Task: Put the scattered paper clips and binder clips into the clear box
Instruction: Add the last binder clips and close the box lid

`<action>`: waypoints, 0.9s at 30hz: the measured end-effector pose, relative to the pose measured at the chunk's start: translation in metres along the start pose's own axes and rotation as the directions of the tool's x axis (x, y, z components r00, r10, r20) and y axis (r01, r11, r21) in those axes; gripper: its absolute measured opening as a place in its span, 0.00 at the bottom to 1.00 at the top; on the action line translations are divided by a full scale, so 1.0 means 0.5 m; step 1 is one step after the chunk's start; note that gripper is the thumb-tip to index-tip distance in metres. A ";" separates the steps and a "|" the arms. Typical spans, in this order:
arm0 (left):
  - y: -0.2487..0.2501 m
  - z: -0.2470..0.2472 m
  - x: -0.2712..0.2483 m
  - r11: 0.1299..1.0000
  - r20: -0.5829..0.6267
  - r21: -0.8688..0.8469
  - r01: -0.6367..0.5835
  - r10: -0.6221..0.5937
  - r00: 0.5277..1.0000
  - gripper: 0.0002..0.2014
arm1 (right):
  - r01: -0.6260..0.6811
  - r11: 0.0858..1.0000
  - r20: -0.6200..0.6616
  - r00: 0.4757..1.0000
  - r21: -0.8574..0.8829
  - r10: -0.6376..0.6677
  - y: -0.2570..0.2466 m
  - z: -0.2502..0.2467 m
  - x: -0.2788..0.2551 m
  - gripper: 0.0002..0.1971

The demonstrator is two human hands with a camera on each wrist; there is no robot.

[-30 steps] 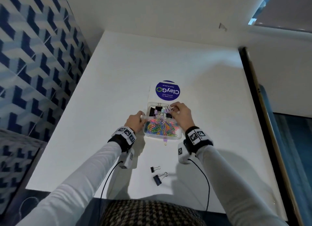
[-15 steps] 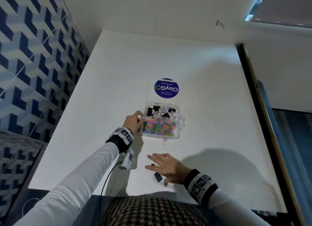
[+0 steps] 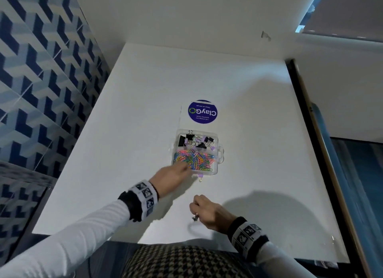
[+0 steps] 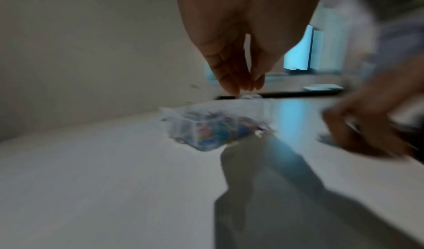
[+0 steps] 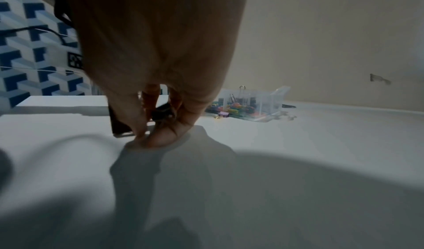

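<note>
The clear box [image 3: 215,153] stands mid-table, with black and purple binder clips in its far compartment and coloured paper clips in the near one. My left hand [image 3: 185,167] reaches its straight fingers over the box's near-left corner and holds nothing; the left wrist view is blurred, showing the fingers [image 4: 231,82] above the box [image 4: 183,124]. Nearer the front edge, my right hand [image 3: 195,210] is curled and pinches a black binder clip [image 3: 194,218], which the right wrist view shows between fingers and thumb [image 5: 161,114]. A purple binder clip [image 3: 200,176] lies on the table just in front of the box.
A round purple sticker [image 3: 202,111] lies beyond the box on the white table [image 3: 134,122]. A blue patterned wall runs along the left, a white wall stands at the back, and a dark rail [image 3: 310,132] borders the right.
My right hand, spread flat over the two black clips half a second ago, has curled and now pinches one. My left hand slid from the box's left wall to its near-left corner.
</note>
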State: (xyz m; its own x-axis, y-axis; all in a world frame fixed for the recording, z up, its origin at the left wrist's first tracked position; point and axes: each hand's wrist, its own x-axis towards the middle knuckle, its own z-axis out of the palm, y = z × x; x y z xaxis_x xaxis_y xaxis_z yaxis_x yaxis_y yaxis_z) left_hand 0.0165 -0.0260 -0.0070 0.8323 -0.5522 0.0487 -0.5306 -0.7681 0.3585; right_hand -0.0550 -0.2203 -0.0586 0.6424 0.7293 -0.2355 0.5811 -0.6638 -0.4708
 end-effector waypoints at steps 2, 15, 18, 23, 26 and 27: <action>0.025 0.035 0.001 0.932 0.210 0.222 -0.287 0.242 0.947 0.17 | 0.005 0.998 -0.020 1.000 -0.057 -0.006 0.005 0.008 -0.005 0.07; 0.043 0.122 0.052 0.833 0.284 0.390 -0.391 0.295 0.912 0.13 | -0.251 0.580 0.065 0.944 0.775 0.322 0.055 -0.035 -0.057 0.12; 0.032 0.135 0.039 0.870 0.310 0.343 -0.353 0.250 0.917 0.07 | -0.198 0.406 0.021 0.916 0.892 0.401 0.069 -0.082 -0.078 0.08; 0.034 0.095 0.011 0.959 0.500 0.229 -0.167 0.031 0.865 0.25 | 0.021 0.176 -0.122 0.799 0.984 0.589 0.082 -0.132 -0.090 0.19; 0.032 0.108 0.006 0.963 0.479 0.230 -0.143 0.015 0.878 0.23 | 0.044 0.192 -0.165 0.711 0.980 0.683 0.096 -0.151 -0.050 0.15; 0.030 0.117 0.008 0.961 0.480 0.245 -0.131 -0.003 0.877 0.24 | 0.037 0.220 -0.184 0.688 0.975 0.702 0.104 -0.162 -0.028 0.07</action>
State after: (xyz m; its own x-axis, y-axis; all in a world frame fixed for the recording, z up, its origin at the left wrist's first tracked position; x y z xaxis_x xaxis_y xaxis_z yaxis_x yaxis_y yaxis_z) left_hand 0.0023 -0.0585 -0.0558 0.6547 -0.6380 -0.4053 -0.6579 -0.7450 0.1100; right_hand 0.0067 -0.2784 -0.0110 0.9418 0.0056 -0.3361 -0.3360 0.0422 -0.9409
